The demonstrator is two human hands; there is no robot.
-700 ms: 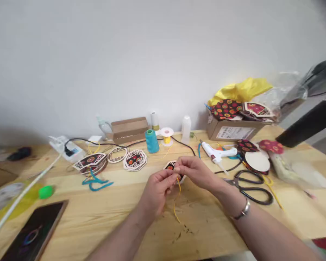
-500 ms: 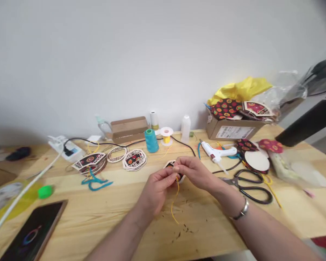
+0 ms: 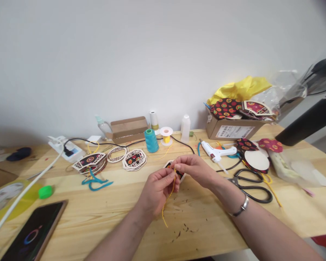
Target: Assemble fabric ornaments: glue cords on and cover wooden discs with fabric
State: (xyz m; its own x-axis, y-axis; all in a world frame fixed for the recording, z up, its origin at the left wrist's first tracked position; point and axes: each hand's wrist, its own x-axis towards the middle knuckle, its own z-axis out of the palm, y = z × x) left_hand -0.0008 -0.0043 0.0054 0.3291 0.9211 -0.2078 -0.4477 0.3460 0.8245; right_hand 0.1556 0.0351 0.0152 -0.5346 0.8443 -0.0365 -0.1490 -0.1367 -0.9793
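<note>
A thin yellow cord (image 3: pixel 165 208) hangs from my fingers, its loose end curving down over the table. My left hand (image 3: pixel 159 188) pinches the cord between thumb and forefinger. Close beside it, my right hand (image 3: pixel 191 169) also pinches the cord, a little higher up, with the fingertips of both hands almost meeting. Just behind the fingers lies a patterned dark piece with a pale lattice frame (image 3: pixel 168 164), mostly hidden by my hands. Whether the cord is joined to that piece I cannot tell.
Scissors (image 3: pixel 250 186) and a white glue gun (image 3: pixel 218 152) lie to the right, before a full cardboard box (image 3: pixel 230 130). A teal thread cone (image 3: pixel 151 140), a yellow cord spool (image 3: pixel 166 137) and framed pieces (image 3: pixel 134 160) stand behind. A phone (image 3: pixel 35 232) lies at left.
The cord's hanging end has swung to the left. My fingertips have shifted slightly, and a bit of cord now shows at the right fingertips.
</note>
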